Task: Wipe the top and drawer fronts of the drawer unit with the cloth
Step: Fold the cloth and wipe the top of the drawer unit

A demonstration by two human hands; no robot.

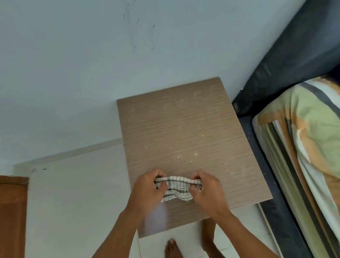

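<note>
The drawer unit's light wood-grain top fills the middle of the view, seen from above, with pale dusty specks on it. Its drawer fronts are hidden below the top. A white cloth with dark checks is bunched between both hands, just above the near part of the top. My left hand grips the cloth's left end. My right hand grips its right end.
A pale wall stands behind the unit. A bed with a striped green and orange cover and a dark frame lies close on the right. A brown wooden door is at the left. My bare feet stand on white floor tiles.
</note>
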